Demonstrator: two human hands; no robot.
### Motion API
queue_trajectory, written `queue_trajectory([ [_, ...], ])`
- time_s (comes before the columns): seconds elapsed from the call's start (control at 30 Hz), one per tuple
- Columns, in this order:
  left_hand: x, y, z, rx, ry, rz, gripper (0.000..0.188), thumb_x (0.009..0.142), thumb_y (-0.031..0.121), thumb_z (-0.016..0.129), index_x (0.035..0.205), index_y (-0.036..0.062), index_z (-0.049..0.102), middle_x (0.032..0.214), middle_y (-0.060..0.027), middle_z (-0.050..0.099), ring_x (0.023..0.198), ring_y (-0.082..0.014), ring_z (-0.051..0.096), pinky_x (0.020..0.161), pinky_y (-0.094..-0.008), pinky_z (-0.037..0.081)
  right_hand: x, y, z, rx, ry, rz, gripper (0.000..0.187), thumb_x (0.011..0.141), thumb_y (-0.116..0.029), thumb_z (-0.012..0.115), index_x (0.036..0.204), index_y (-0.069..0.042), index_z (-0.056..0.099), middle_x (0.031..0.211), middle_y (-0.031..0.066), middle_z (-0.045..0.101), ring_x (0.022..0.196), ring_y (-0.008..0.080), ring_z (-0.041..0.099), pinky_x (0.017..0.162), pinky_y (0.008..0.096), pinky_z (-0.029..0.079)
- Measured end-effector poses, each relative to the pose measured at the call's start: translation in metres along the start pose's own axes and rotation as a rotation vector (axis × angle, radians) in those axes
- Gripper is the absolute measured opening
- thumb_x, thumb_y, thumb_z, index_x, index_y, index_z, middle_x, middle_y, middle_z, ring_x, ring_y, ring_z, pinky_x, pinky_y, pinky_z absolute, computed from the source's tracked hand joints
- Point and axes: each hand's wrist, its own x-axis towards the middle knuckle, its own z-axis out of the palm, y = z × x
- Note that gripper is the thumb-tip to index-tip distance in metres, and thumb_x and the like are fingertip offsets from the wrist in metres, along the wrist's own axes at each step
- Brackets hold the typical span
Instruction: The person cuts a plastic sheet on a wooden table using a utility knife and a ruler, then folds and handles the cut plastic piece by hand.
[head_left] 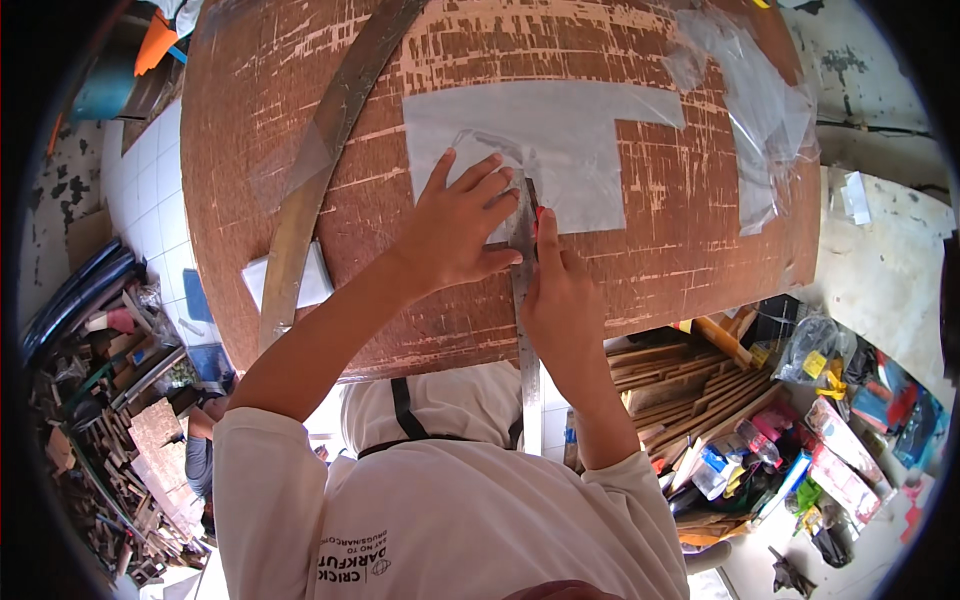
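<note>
A translucent whitish plastic sheet (578,150) lies flat on the brown tabletop (680,260), with a stepped notch at its right side. Across the sheet and past the table's near edge runs a long metal ruler (528,340). My left hand (450,225) rests spread on the sheet, its fingertips and thumb at the ruler's left side. On the other side, my right hand (563,305) grips a red-handled utility knife (539,212), index finger stretched along it. The knife's thin blade points away from me beside the ruler; whether its tip touches the sheet cannot be made out.
A long metal strip (300,225) slants across the table's left, over a white pad (315,275). Crumpled clear plastic (765,120) lies at the far right. Wood strips (690,385) and bagged clutter fill the lower right; scraps and another person (200,440) are at the left.
</note>
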Motion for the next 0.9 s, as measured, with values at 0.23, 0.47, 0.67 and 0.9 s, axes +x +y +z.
queue_trajectory([
  [0.23, 0.002, 0.000, 0.003, 0.007, -0.022, 0.000, 0.066, 0.081, 0.048, 0.082, 0.129, 0.0070, 0.064, 0.146, -0.0109, 0.055, 0.150, -0.0299, 0.040, 0.122, -0.0660, 0.026, 0.008, -0.009, -0.012, -0.063, -0.087, 0.034, 0.089, 0.080, -0.005, 0.074, 0.159, 0.001, 0.032, 0.103, 0.0273, 0.065, 0.075, 0.0445, 0.072, 0.062, 0.0499, 0.060],
  [0.47, 0.000, -0.002, 0.006, 0.009, -0.008, 0.012, 0.069, 0.081, 0.049, 0.081, 0.132, 0.0071, 0.063, 0.147, -0.0107, 0.055, 0.150, -0.0300, 0.039, 0.122, -0.0663, 0.024, 0.024, -0.024, -0.033, -0.113, -0.165, 0.034, 0.073, 0.088, -0.002, 0.064, 0.154, 0.007, 0.035, 0.102, 0.0326, 0.067, 0.078, 0.0488, 0.072, 0.065, 0.0530, 0.059],
  [0.67, 0.001, -0.003, 0.007, 0.025, -0.013, 0.009, 0.068, 0.081, 0.050, 0.081, 0.131, 0.0074, 0.064, 0.148, -0.0103, 0.054, 0.149, -0.0296, 0.040, 0.122, -0.0664, 0.025, 0.029, -0.036, -0.037, -0.153, -0.226, 0.083, 0.065, 0.092, -0.004, 0.061, 0.151, 0.009, 0.040, 0.089, 0.0301, 0.069, 0.080, 0.0485, 0.073, 0.065, 0.0522, 0.059],
  [0.9, 0.002, -0.002, 0.007, 0.035, 0.000, 0.009, 0.066, 0.080, 0.049, 0.082, 0.130, 0.0092, 0.064, 0.147, -0.0092, 0.055, 0.149, -0.0285, 0.040, 0.122, -0.0651, 0.026, 0.018, -0.029, -0.022, -0.228, -0.153, 0.063, 0.066, 0.092, -0.007, 0.063, 0.153, 0.006, 0.041, 0.092, 0.0271, 0.067, 0.078, 0.0405, 0.074, 0.063, 0.0466, 0.060],
])
